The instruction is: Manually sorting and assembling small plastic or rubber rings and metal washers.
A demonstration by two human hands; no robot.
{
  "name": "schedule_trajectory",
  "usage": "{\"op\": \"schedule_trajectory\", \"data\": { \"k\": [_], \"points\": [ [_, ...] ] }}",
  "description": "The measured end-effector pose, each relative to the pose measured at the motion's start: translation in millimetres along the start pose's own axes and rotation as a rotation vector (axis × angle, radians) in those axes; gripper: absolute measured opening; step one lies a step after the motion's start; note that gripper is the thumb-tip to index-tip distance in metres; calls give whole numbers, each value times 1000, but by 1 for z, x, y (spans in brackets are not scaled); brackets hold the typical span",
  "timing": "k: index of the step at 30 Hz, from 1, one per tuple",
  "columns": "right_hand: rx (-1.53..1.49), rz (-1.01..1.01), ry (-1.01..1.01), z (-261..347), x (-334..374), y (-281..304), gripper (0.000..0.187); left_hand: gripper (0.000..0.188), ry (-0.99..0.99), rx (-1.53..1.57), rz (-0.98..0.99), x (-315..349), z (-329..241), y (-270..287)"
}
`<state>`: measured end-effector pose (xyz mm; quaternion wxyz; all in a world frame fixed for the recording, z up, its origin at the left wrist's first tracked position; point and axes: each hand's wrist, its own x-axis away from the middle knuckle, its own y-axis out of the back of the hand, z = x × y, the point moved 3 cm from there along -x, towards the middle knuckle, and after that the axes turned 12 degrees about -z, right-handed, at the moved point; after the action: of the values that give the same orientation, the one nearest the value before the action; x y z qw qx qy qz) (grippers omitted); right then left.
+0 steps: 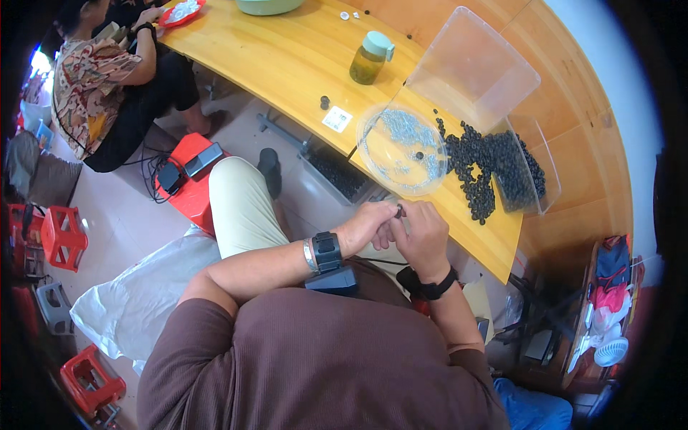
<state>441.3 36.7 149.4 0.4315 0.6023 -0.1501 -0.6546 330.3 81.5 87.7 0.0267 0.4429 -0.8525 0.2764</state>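
Observation:
My left hand [367,227] and my right hand [424,233] meet just off the table's near edge, fingers closed together. Between their fingertips is a small black round piece [399,211]; most of it is covered by the fingers. Beyond them on the table lies a clear round plastic tray [373,169] with many small silvery metal parts [410,129] in it. Right of the tray spreads a pile of small black round pieces [476,190]. They lie partly inside a clear plastic box [534,172] that seems tipped on its side.
Behind the pile stands a larger clear box [476,64]. A lidded jar [369,59] and a white printed card [337,119] rest on the wooden table [287,72]. Below its edge sits a grey bin [333,175]. A person [107,93] sits far left; a red stool [192,186] holds black devices.

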Motion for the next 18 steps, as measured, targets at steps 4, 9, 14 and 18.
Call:
{"op": "schedule_trajectory", "data": {
  "k": [4,9,14,18],
  "points": [
    [-40,41,19,-5,-6,0,18,38,-8,-43,40,-6,7,5],
    [-147,92,11,-8,-12,2,18,37,-80,-83,-21,0,-2,1],
    [-147,77,15,-2,-14,2,17,36,-108,-135,-24,4,-8,3],
    [-126,97,-19,-7,-10,0,16,37,-106,-176,0,-1,-5,8]
  ]
}}
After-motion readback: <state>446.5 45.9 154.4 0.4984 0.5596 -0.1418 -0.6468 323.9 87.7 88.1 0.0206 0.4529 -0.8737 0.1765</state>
